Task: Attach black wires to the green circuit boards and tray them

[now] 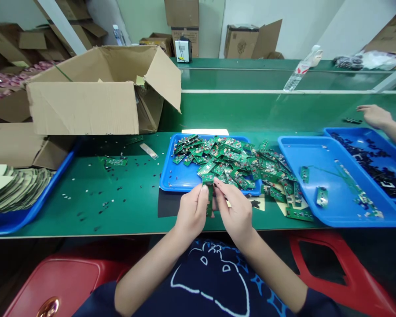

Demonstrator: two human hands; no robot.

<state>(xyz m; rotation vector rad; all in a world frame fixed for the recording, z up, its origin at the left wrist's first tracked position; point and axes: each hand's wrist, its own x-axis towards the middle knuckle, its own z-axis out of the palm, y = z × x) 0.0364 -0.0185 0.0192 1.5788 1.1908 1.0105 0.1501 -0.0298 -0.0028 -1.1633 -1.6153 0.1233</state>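
My left hand (192,207) is closed on a narrow green circuit board (210,200), held upright over the near edge of a blue tray (185,182). Fingers pinched, my right hand (234,209) meets the board's upper right side; a tiny dark spot shows at its fingertips, too small to name. Behind both hands, a heap of green circuit boards (227,154) fills much of the tray and spills over its right side onto the table. Part of the held board is hidden by my fingers.
At right stand a blue tray (297,152) with a few boards and small parts, and another (336,132) with black parts near another person's hand (376,116). A large cardboard box (86,108) stands back left. Bits litter the green table (135,215); a bottle (300,72) stands behind.
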